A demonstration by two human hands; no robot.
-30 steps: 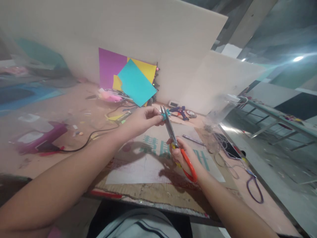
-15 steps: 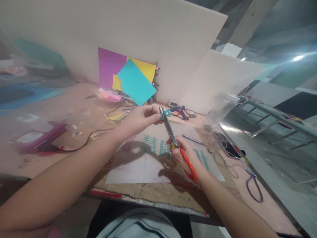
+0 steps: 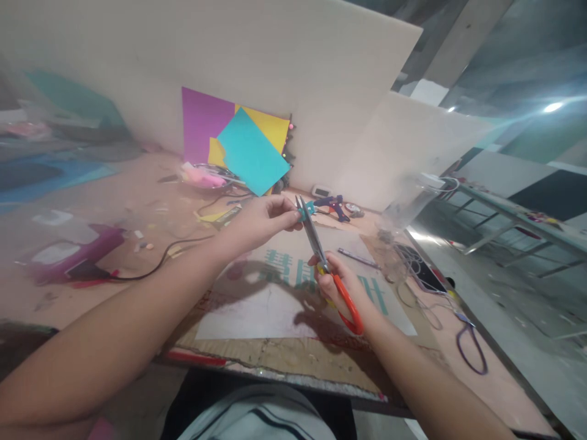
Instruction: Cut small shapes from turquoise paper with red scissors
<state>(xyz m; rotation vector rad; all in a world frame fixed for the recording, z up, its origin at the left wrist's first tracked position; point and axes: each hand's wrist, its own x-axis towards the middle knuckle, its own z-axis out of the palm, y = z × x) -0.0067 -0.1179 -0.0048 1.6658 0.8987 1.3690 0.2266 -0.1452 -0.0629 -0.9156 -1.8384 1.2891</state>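
Observation:
My left hand (image 3: 279, 214) pinches a small piece of teal paper (image 3: 306, 210) above the work surface. In my right hand (image 3: 337, 278) is a pair of scissors (image 3: 314, 238) with orange handles, its blades pointing up and away. The blades are slightly parted at the tips and cross the teal piece close to my left fingertips. Below both hands lies a white sheet (image 3: 247, 315) bearing teal characters, partly hidden by my right hand and shadows. A pen (image 3: 358, 258) rests on the sheet's right side.
Purple, yellow and teal card (image 3: 254, 153) leans on the back board. A glue gun (image 3: 334, 205) lies behind my hands, and a purple tool with a cord (image 3: 87, 250) is at left. At right are a phone (image 3: 424, 269) and a purple loop (image 3: 471, 349). Cardboard (image 3: 275, 354) lies under the sheet.
Very little differs. The teal piece and the scissor tips have shifted slightly, and the blades look a bit closer together; both hands stay almost in place.

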